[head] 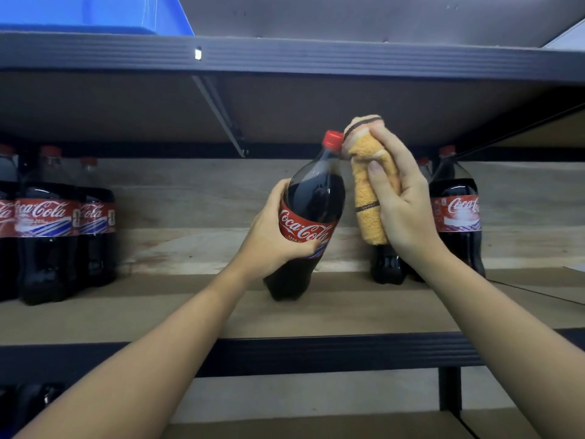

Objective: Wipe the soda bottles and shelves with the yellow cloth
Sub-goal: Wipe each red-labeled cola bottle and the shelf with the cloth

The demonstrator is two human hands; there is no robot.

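- Bottle [311, 213] tilted above shelf [348, 308], gripped at label by left hand [272, 236]
- Right hand [402, 204] clutched folded cloth [368, 185], which touched red cap [332, 139]

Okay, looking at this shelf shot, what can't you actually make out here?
Head view only:
- Bottle behind the right hand and yellow cloth: label hidden, base shows.
- Left bottles: the outermost is cut by the frame edge; small print blurred.
- Held bottle: the left hand covers part of its label.
- Blue bin: contents unseen, cropped at top.
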